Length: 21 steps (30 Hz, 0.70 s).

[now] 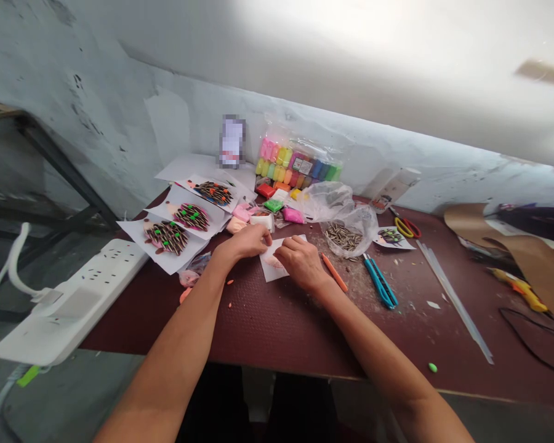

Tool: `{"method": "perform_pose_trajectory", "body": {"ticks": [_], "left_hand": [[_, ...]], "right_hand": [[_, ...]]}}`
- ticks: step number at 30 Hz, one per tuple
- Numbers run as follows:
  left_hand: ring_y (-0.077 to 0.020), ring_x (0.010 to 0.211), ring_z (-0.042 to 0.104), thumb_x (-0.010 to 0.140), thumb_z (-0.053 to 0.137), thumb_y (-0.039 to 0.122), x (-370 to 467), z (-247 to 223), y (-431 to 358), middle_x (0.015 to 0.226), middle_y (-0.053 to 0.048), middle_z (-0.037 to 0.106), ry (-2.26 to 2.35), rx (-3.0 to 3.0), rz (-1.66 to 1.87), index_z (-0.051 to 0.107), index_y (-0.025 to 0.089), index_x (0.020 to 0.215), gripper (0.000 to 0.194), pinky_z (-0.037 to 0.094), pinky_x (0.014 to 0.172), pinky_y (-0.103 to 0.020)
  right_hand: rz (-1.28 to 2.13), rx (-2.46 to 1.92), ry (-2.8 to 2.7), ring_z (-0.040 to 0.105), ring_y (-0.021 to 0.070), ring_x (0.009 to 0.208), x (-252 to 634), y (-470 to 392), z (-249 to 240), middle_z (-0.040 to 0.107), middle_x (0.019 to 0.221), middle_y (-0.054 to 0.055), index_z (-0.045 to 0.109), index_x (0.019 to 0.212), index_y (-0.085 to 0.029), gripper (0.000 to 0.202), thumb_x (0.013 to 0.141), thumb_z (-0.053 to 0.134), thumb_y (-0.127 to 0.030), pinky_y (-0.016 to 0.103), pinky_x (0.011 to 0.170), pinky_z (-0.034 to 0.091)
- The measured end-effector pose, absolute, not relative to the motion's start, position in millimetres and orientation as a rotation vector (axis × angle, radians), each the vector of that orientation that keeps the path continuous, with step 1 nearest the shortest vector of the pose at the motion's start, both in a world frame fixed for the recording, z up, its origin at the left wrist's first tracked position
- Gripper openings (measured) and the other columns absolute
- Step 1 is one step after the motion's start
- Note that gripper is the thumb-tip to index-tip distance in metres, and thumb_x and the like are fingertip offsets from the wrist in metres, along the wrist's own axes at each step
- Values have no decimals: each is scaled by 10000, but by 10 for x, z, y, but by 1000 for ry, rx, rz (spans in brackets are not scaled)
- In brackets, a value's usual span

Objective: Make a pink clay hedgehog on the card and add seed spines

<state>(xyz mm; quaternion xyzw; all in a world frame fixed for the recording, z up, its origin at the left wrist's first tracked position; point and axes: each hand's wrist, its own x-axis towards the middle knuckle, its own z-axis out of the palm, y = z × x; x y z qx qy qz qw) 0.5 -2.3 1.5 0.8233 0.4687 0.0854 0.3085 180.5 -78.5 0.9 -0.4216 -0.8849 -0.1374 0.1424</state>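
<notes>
A small white paper card (271,275) with a pinkish drawn outline lies on the dark red table. My left hand (252,242) is at the card's upper left edge, fingers bent together; whatever they pinch is too small to see. Over the card's right half, my right hand (301,259) is closed with fingertips pressed together, hiding part of the drawing and anything held. An orange pen-like tool (335,272) lies just right of that hand. Behind the hands are opened packs of coloured clay, among them a pink one (293,215) and a green one (273,205).
Hedgehog pictures (191,216) on paper are at left, beside a white power strip (87,289). To the right lie a bag of seeds or husks (345,237), a teal cutter (379,282), scissors (407,227), clear sticks (455,301) and a yellow glue gun (521,290).
</notes>
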Motion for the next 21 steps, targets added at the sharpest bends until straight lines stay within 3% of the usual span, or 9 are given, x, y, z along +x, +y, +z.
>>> {"method": "perform_pose_trajectory", "body": {"ticks": [5, 16, 21], "left_hand": [[-215, 907, 687, 687, 594, 101, -4, 8, -9, 999, -77, 767, 1230, 2173, 217, 762, 153, 968, 331, 486, 744, -244], [-218, 908, 682, 698, 578, 90, -1, 27, -16, 994, -90, 766, 1228, 2188, 198, 762, 139, 974, 335, 480, 730, -248], [-216, 911, 684, 682, 584, 87, 3, 38, -30, 983, -78, 770, 1237, 2175, 215, 763, 155, 951, 330, 479, 734, -247]], "right_hand": [[-345, -1162, -2616, 493, 175, 757, 1777, -837, -5, 633, 771, 45, 694, 774, -175, 276, 1000, 559, -260, 308, 674, 338], [-394, -1075, -2687, 464, 180, 731, 1722, -853, -17, 623, 745, 45, 677, 749, -171, 272, 984, 541, -160, 314, 661, 327], [-383, -1206, -2533, 483, 178, 761, 1799, -830, 13, 626, 771, 52, 684, 766, -173, 280, 1000, 534, -201, 305, 670, 328]]}}
